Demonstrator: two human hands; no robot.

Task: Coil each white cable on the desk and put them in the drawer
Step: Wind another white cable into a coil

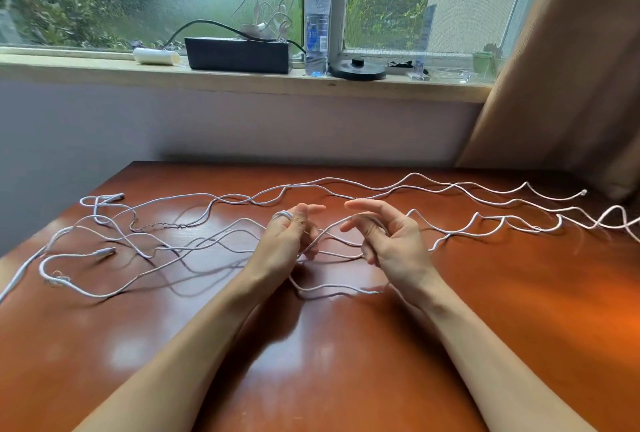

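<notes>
Several long white cables point(214, 197) lie stretched and tangled across the brown wooden desk point(346, 362), from the left edge to the far right. My left hand point(289, 241) is at the desk's middle with a few turns of one white cable point(282, 215) wound round its fingers; that cable runs out of the hand toward the right. My right hand point(388, 236) hovers just right of it, fingers curled and apart, with the cable passing under its fingertips. Whether it grips the cable I cannot tell. No drawer is in view.
Behind the desk a windowsill holds a black box point(239, 54) with cords on it, a water bottle point(317, 26), a white roll point(156, 55) and a black round base point(356, 69). A brown curtain point(571, 68) hangs at the right.
</notes>
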